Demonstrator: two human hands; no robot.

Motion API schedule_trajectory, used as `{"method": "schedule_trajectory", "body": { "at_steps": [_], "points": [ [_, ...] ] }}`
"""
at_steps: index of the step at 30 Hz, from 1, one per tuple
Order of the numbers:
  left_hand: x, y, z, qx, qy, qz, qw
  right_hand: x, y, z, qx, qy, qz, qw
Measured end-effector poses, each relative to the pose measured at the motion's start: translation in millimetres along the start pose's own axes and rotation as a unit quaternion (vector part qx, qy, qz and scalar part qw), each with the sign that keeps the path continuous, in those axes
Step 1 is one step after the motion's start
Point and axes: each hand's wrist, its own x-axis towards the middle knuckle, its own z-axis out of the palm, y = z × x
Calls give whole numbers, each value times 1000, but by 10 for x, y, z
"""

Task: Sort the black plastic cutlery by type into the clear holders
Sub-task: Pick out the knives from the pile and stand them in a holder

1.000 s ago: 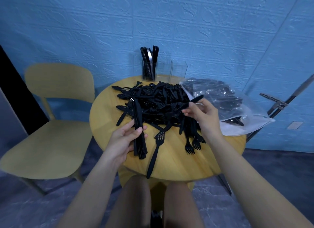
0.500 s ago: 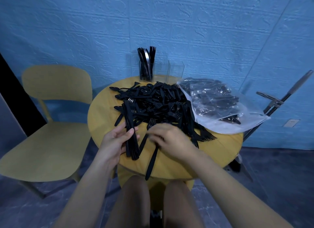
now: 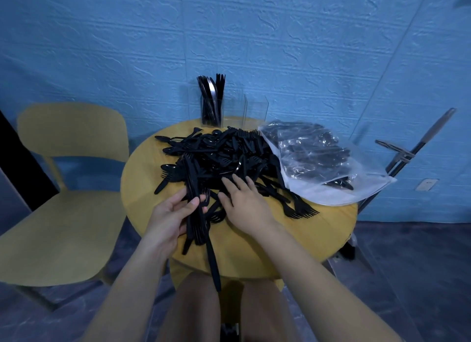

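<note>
A round yellow wooden tabletop (image 3: 328, 229) is sitting against a blue textured wall (image 3: 280, 48), with bare wood showing along its left rim and near-right rim. One long black piece of cutlery (image 3: 213, 262) is hanging past the near edge over the person's knees.

The pile of loose black plastic cutlery (image 3: 224, 158) is covering the tabletop's middle, too tangled for counting. Behind it, at the far edge, clear plastic holders (image 3: 234, 109) are standing in a row; three compartments are showing, and only the leftmost is holding upright black pieces. One clear plastic bag of more cutlery (image 3: 318, 158) is lying on the right, overhanging the rim.

The left hand (image 3: 168, 219) is closing its grip around a bundle of black knives (image 3: 195, 214), thumb across the handles. The right hand (image 3: 244, 204) is lying flat on the pile, fingers straight, gripping nothing.

One yellow chair (image 3: 63, 188) is standing at the left. No writing is legible.
</note>
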Motion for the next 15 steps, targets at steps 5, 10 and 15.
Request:
{"method": "schedule_trajectory", "body": {
  "at_steps": [5, 10, 15],
  "points": [
    [26, -1, 11, 11, -14, 0, 1000, -10, 311, -241, -7, 103, 7, 995],
    [54, -14, 41, 14, -16, -1, 1000, -85, 810, -492, -53, 84, 103, 990],
    [120, -31, 130, 2, -25, -5, 1000, -125, 1097, -482, -82, 55, 132, 986]
  ]
}}
